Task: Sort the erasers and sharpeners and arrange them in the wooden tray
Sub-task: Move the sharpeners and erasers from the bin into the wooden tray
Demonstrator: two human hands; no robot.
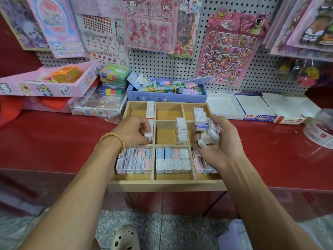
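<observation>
Pastel sharpeners fill the lower row of the wooden tray at frame center on the red counter. Above them, the left hand pinches a white eraser in the middle-left compartment, while the right hand clutches a bunch of erasers over the tray's right side.

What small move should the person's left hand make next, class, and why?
Probably set the white eraser that the left hand pinches down at the near end of the eraser row, since the right hand holds a handful of erasers waiting.
</observation>
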